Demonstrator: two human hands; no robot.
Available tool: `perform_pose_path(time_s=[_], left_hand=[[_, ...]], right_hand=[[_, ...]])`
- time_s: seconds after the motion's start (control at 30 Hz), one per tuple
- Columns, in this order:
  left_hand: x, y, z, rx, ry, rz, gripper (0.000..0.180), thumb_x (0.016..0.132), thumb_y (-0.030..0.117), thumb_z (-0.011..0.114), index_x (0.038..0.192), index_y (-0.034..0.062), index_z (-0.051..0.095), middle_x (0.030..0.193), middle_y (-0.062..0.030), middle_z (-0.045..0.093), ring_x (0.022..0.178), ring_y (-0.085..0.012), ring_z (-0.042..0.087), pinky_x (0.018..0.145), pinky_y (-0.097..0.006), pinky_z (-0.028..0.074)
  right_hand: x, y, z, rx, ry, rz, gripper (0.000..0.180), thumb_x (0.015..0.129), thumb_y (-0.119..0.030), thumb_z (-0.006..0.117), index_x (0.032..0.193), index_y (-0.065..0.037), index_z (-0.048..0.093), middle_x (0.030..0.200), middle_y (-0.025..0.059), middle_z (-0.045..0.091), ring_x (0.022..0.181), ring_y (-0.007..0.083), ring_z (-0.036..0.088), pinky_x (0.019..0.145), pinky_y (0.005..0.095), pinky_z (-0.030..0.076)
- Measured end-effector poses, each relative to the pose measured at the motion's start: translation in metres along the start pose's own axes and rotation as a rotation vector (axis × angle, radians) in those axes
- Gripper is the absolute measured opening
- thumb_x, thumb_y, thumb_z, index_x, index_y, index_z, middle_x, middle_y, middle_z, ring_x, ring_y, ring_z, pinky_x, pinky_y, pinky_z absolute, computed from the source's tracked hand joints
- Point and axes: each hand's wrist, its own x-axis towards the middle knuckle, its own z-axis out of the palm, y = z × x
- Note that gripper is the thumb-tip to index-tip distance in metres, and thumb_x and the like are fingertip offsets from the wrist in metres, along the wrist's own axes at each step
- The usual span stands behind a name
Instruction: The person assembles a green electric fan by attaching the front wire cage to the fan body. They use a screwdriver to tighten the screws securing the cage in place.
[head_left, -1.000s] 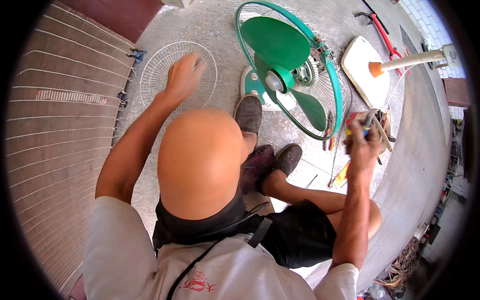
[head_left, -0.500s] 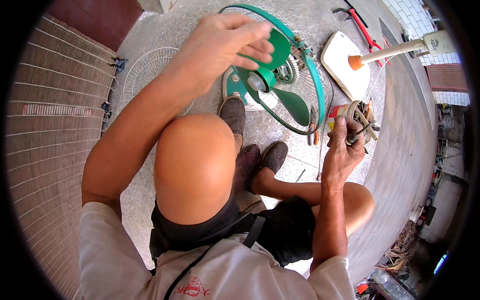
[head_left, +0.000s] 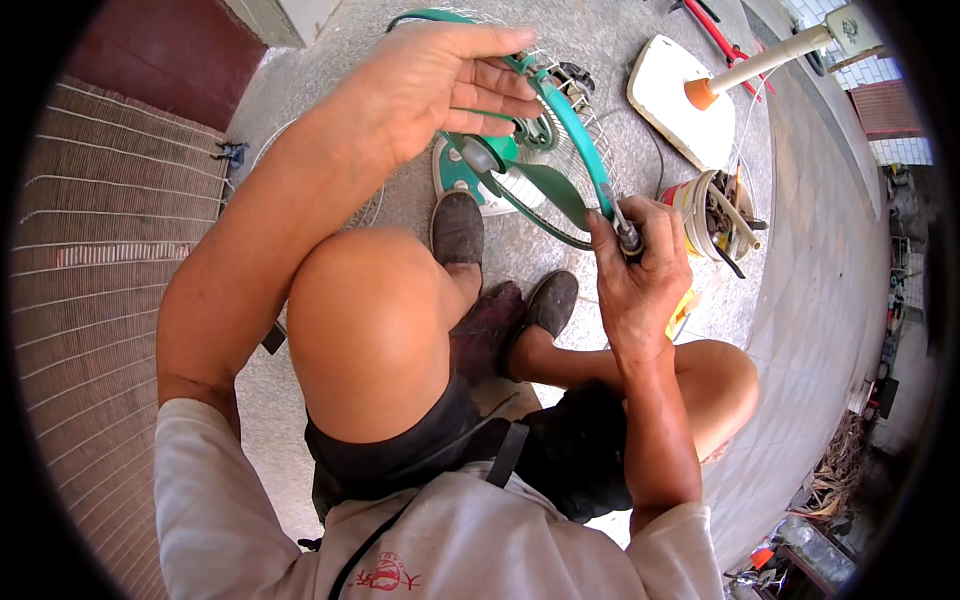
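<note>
A fan with a green rim [head_left: 597, 170], green blades [head_left: 553, 190] and a white wire cage at its back stands in front of my feet, on a green and white base [head_left: 455, 178]. My left hand [head_left: 425, 95] is over the left side of the fan, open with its fingers stretched out; whether the fingertips touch it I cannot tell. Closed round a dark-handled screwdriver [head_left: 628, 236], my right hand [head_left: 650, 270] is at the right end of the rim. The screwdriver's shaft points up along the rim. My left hand and wrist hide part of the fan.
Right of the fan is a bucket [head_left: 697, 195] full of tools. Behind it a white slab [head_left: 665, 85] carries a pale pole [head_left: 770, 68] with an orange collar. Red-handled cutters [head_left: 712, 30] lie beyond. A woven mat [head_left: 120, 250] covers the left side.
My right hand has moved left with the screwdriver, from beside the bucket to the fan's rim. The fan now faces more edge-on. My left hand has shifted slightly left.
</note>
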Motion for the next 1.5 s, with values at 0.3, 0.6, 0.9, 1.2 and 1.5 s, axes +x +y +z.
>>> perform_pose_path(time_s=[0.3,0.6,0.9,1.2,1.5], left_hand=[[0.013,-0.006,-0.014,-0.136,-0.137,0.032,0.026,0.088,0.019,0.064,0.101,-0.0036,0.062,0.096,-0.0218,0.067,0.095,-0.0333,0.066,0.097,-0.046,0.05],[0.024,-0.012,-0.029,-0.261,-0.192,-0.005,0.027,0.092,0.018,0.059,0.107,-0.005,0.061,0.103,-0.025,0.066,0.1,-0.0346,0.065,0.099,-0.047,0.049],[-0.01,-0.022,-0.043,0.108,0.038,0.099,0.037,0.096,0.034,0.057,0.105,-0.0022,0.061,0.098,-0.0187,0.068,0.095,-0.0282,0.068,0.087,-0.04,0.053],[-0.062,-0.245,-0.238,1.295,0.602,-0.073,0.027,0.083,0.025,0.066,0.095,0.0015,0.061,0.089,-0.0186,0.063,0.082,-0.0366,0.062,0.074,-0.044,0.05],[-0.097,-0.343,-0.253,1.57,0.45,-0.112,0.025,0.076,0.004,0.061,0.101,0.0019,0.058,0.101,-0.0203,0.057,0.094,-0.0379,0.058,0.077,-0.048,0.046]], right_hand=[[0.0,-0.001,0.005,-0.045,0.052,-0.075,0.031,0.068,-0.001,0.077,0.094,-0.007,0.061,0.09,0.0113,0.061,0.074,0.0298,0.063,0.064,0.0371,0.05],[0.0,-0.001,0.009,-0.088,0.013,-0.105,0.03,0.072,0.002,0.073,0.097,-0.005,0.057,0.09,0.0115,0.057,0.077,0.027,0.06,0.065,0.0358,0.05],[-0.004,0.004,0.008,-0.008,0.017,-0.047,0.037,0.067,-0.002,0.077,0.099,-0.006,0.058,0.092,0.0114,0.059,0.075,0.0274,0.059,0.064,0.0358,0.048],[-0.039,0.069,-0.005,0.662,-0.001,1.08,0.023,0.091,-0.025,0.065,0.094,-0.004,0.058,0.076,0.0025,0.058,0.056,0.0062,0.049,0.044,0.0218,0.038],[-0.134,0.14,0.096,0.331,-0.786,1.144,0.026,0.086,-0.017,0.064,0.104,0.002,0.062,0.074,0.0059,0.063,0.055,0.0152,0.057,0.048,0.0285,0.046]])
